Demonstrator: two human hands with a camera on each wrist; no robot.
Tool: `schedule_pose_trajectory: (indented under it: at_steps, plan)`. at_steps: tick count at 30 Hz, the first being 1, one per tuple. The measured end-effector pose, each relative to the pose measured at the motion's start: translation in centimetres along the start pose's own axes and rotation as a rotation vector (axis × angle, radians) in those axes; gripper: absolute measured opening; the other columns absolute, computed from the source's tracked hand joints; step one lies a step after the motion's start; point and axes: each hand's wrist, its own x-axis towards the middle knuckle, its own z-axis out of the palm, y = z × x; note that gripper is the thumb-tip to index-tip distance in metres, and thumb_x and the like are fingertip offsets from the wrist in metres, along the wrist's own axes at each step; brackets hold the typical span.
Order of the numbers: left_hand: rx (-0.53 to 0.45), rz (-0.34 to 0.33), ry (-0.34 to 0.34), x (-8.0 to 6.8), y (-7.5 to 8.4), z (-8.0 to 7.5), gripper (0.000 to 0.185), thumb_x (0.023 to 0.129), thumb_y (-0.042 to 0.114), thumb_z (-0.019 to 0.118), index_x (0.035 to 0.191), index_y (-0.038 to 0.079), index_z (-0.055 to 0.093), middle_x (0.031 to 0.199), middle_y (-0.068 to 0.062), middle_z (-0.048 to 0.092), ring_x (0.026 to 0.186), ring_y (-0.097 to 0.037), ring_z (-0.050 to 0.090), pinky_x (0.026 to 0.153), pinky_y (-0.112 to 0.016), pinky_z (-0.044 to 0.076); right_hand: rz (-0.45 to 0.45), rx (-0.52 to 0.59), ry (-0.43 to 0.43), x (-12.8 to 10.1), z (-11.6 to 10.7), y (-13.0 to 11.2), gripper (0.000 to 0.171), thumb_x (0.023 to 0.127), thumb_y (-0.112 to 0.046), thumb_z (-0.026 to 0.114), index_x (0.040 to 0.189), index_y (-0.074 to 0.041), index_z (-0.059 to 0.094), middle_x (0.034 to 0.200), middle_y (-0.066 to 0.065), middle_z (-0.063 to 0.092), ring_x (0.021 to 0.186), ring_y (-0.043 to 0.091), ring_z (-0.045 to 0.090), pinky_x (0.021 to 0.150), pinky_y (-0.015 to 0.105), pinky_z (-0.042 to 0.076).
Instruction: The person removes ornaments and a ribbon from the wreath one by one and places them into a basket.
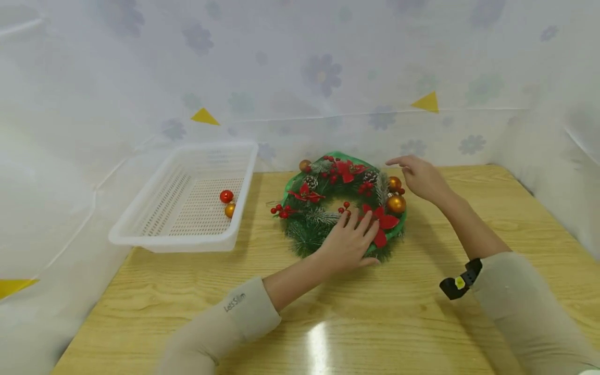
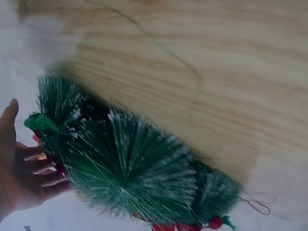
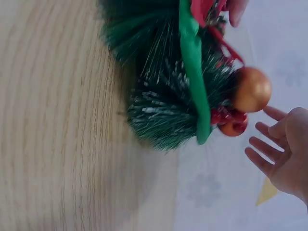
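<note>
- The left hand [image 1: 349,242] lies flat, fingers spread, on the near rim of the Christmas wreath [image 1: 344,204] mid-table — it should keep pressing.
- The right hand [image 1: 420,177], fingers relaxed and holding nothing, hovers beside the gold bauble [image 1: 396,203] — a gentle pinch suits.
- A white basket [image 1: 187,237] with two baubles [image 1: 227,202] stands left.

- We identify the place as a staged recording booth, not a lived-in room or a workshop.
- A thin white sheet [image 1: 328,78] printed with pale flowers hangs on three sides and hides whatever lies behind it.
- Yellow paper triangles [image 1: 427,102] are fixed to that sheet.
- We see one wood-grain desk [image 1: 328,323], which carries only a white plastic basket [image 1: 185,237] and a Christmas wreath [image 1: 344,205].
</note>
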Motion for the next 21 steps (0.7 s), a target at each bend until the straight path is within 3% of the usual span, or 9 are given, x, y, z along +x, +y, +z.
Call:
schedule_pose_trajectory:
  at_steps: [2, 4, 6, 9, 13, 18, 21]
  plan:
    - [0.029, -0.023, -0.033, 0.3, 0.5, 0.1, 0.083, 0.084, 0.071, 0.031, 0.143, 0.014, 0.033, 0.142, -0.012, 0.035, 0.124, -0.034, 0.038, 0.099, -0.044, 0.035, 0.009, 0.109, -0.061, 0.8, 0.4, 1.2, 0.034, 0.099, -0.002, 0.033, 0.127, 0.0, 0.052, 0.131, 0.026, 0.042, 0.102, 0.043, 0.048, 0.073, 0.052, 0.043]
    - [0.048, -0.039, -0.072, 0.5, 0.9, 0.2, 0.085, 0.083, 0.072, 0.034, 0.145, 0.014, 0.03, 0.143, -0.012, 0.033, 0.124, -0.034, 0.037, 0.099, -0.045, 0.035, 0.022, 0.24, -0.125, 1.4, 0.7, 2.0, 0.036, 0.101, -0.012, 0.032, 0.131, 0.0, 0.048, 0.136, 0.025, 0.037, 0.121, 0.044, 0.034, 0.088, 0.059, 0.035]
    - [0.059, -0.048, -0.098, 0.6, 1.0, 0.3, 0.087, 0.082, 0.071, 0.037, 0.146, 0.014, 0.027, 0.143, -0.012, 0.033, 0.125, -0.034, 0.037, 0.099, -0.045, 0.035, 0.039, 0.347, -0.188, 2.0, 1.1, 2.7, 0.043, 0.102, -0.023, 0.03, 0.134, 0.001, 0.043, 0.14, 0.023, 0.032, 0.125, 0.045, 0.028, 0.097, 0.062, 0.025]
    - [0.068, -0.048, -0.116, 0.8, 1.1, 0.4, 0.086, 0.082, 0.068, 0.042, 0.147, 0.015, 0.024, 0.144, -0.012, 0.032, 0.125, -0.033, 0.038, 0.099, -0.045, 0.035, 0.085, 0.446, -0.27, 2.5, 1.5, 3.2, 0.055, 0.101, -0.038, 0.024, 0.138, 0.0, 0.039, 0.144, 0.022, 0.026, 0.128, 0.045, 0.023, 0.099, 0.063, 0.019]
    - [0.076, -0.046, -0.086, 0.9, 1.1, 0.6, 0.079, 0.085, 0.061, 0.049, 0.146, 0.017, 0.026, 0.142, -0.012, 0.035, 0.122, -0.031, 0.041, 0.099, -0.045, 0.035, 0.143, 0.438, -0.341, 2.9, 1.9, 3.4, 0.064, 0.1, -0.045, 0.017, 0.137, 0.001, 0.04, 0.145, 0.024, 0.02, 0.129, 0.045, 0.02, 0.099, 0.064, 0.015]
    - [0.074, -0.012, -0.043, 0.8, 1.0, 1.1, 0.076, 0.085, 0.057, 0.052, 0.146, 0.019, 0.027, 0.141, -0.013, 0.036, 0.12, -0.029, 0.044, 0.099, -0.045, 0.034, 0.158, 0.402, -0.34, 2.6, 2.2, 3.5, 0.065, 0.1, -0.043, 0.015, 0.134, 0.005, 0.043, 0.143, 0.029, 0.021, 0.129, 0.045, 0.019, 0.1, 0.063, 0.015]
    - [0.053, 0.019, -0.034, 0.5, 0.6, 1.5, 0.077, 0.085, 0.056, 0.053, 0.146, 0.018, 0.025, 0.141, -0.013, 0.036, 0.121, -0.028, 0.043, 0.101, -0.045, 0.033, 0.157, 0.407, -0.332, 2.3, 2.5, 3.9, 0.067, 0.099, -0.046, 0.015, 0.135, 0.005, 0.04, 0.141, 0.029, 0.025, 0.125, 0.046, 0.027, 0.098, 0.063, 0.019]
